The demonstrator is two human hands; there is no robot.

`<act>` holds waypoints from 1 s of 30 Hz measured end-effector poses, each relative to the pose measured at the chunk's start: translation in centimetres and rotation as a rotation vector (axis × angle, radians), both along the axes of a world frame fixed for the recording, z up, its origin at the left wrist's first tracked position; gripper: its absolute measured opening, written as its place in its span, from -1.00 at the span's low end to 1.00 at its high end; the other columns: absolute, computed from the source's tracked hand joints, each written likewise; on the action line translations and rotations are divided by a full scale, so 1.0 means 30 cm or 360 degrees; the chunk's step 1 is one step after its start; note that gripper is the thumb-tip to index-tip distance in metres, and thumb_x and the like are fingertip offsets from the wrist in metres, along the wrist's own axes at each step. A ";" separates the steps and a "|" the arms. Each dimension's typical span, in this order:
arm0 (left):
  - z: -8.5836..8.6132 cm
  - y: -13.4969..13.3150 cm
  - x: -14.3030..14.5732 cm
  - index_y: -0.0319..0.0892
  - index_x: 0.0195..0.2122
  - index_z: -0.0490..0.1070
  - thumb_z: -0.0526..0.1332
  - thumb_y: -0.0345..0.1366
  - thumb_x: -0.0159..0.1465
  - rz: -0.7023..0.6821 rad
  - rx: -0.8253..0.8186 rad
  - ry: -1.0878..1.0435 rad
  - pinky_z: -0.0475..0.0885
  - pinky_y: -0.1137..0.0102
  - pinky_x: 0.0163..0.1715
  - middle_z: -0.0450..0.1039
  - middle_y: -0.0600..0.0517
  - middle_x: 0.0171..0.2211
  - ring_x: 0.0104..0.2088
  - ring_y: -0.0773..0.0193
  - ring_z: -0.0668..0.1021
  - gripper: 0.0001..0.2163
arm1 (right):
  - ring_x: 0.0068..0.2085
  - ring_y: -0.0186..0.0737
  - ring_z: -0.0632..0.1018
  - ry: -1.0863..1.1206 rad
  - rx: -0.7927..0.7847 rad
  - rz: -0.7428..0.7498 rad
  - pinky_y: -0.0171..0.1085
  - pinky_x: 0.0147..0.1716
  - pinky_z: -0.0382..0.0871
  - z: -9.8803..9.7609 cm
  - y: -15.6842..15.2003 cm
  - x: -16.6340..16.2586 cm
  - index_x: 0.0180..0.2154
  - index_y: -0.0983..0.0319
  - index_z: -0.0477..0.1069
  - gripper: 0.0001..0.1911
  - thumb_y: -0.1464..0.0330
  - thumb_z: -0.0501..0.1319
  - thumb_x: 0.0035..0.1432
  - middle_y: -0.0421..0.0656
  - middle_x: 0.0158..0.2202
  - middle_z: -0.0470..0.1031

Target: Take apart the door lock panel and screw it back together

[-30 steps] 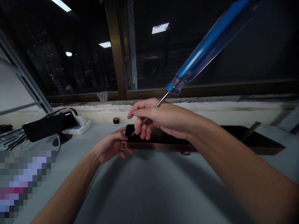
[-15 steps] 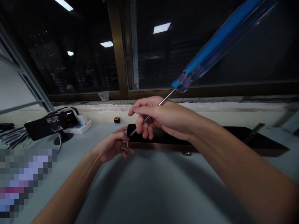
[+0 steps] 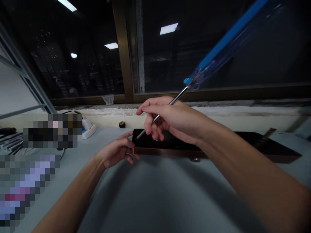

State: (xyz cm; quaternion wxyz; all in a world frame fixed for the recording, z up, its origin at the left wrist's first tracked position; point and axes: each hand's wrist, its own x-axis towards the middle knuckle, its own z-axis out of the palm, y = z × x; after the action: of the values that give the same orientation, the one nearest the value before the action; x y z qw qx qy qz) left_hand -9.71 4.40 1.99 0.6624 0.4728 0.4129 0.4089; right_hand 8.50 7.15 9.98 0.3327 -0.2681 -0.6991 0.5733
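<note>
My right hand (image 3: pixel 167 118) is closed on a screwdriver (image 3: pixel 178 94). Its metal shaft runs between the fingers, and the clear handle with a blue core points up to the right. The tip slants down over the left end of a long box (image 3: pixel 167 152) with a glossy black top and copper-coloured sides; whether it touches is unclear. At that left end, my left hand (image 3: pixel 121 149) grips the corner, thumb and fingers around the edge. A small round copper-coloured piece (image 3: pixel 195 160) shows at the box's front side. Much of the black top is hidden behind my right hand and forearm.
A black knob with a gold top (image 3: pixel 121 124) sits near the wall. To the left stand a white power strip (image 3: pixel 89 131) and tangled cables (image 3: pixel 14 142). A short metal strip (image 3: pixel 266 136) leans at the box's right end. Dark windows (image 3: pixel 206 58) rise behind the table.
The screwdriver has shifted slightly up and right with my right hand, its tip drawing a little away from my left fingers. My left hand stays on the box corner.
</note>
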 end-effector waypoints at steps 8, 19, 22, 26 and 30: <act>-0.021 0.012 -0.017 -0.18 -0.02 0.13 0.17 -0.43 0.04 -0.0045 0.0017 -0.0044 0.42 0.49 -0.63 0.44 0.02 -0.40 -0.49 0.25 0.56 -0.55 | -0.71 -0.42 0.36 -0.0066 -0.0012 0.0072 -0.47 -0.78 0.17 -0.012 0.002 -0.008 -0.36 0.25 0.29 -0.87 0.45 -0.02 0.13 -0.23 -0.68 0.40; -0.023 0.015 -0.020 -0.17 -0.02 0.14 0.14 -0.44 0.06 -0.0070 0.0028 -0.0041 0.43 0.48 -0.60 0.45 0.00 -0.38 -0.47 0.26 0.56 -0.57 | -0.71 -0.44 0.35 -0.0132 -0.0014 0.0097 -0.49 -0.80 0.16 -0.014 0.004 -0.007 -0.37 0.26 0.28 -0.86 0.47 -0.03 0.13 -0.23 -0.67 0.39; -0.024 0.014 -0.022 -0.18 0.00 0.14 0.14 -0.44 0.06 -0.0066 0.0034 -0.0043 0.44 0.48 -0.59 0.45 0.00 -0.38 -0.48 0.26 0.56 -0.56 | -0.72 -0.45 0.34 -0.0149 -0.0019 0.0093 -0.49 -0.82 0.15 -0.009 0.002 -0.013 -0.37 0.27 0.28 -0.89 0.47 0.00 0.12 -0.24 -0.67 0.39; -0.027 0.014 -0.020 -0.18 0.01 0.13 0.13 -0.46 0.05 -0.0048 0.0032 -0.0065 0.43 0.48 -0.60 0.46 0.01 -0.44 -0.49 0.25 0.56 -0.54 | -0.75 -0.46 0.31 -0.0173 -0.0036 0.0039 -0.49 -0.85 0.13 -0.001 -0.001 -0.035 -0.43 0.27 0.26 -0.90 0.42 0.04 0.12 -0.24 -0.68 0.37; -0.035 0.018 -0.021 -0.20 -0.10 0.20 0.13 -0.46 0.03 -0.0026 0.0034 -0.0103 0.42 0.47 -0.60 0.47 0.02 -0.48 -0.50 0.24 0.56 -0.64 | -0.65 -0.45 0.41 -0.0091 -0.0043 0.0142 -0.47 -0.69 0.34 0.003 -0.003 -0.063 -0.41 0.28 0.26 -0.91 0.38 0.14 0.08 -0.22 -0.60 0.38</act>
State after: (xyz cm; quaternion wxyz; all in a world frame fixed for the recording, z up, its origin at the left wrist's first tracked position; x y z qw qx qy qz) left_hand -10.34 4.93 0.94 0.6736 0.4697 0.3831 0.4229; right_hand 6.60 7.05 10.06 0.2831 -0.2575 -0.7118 0.5889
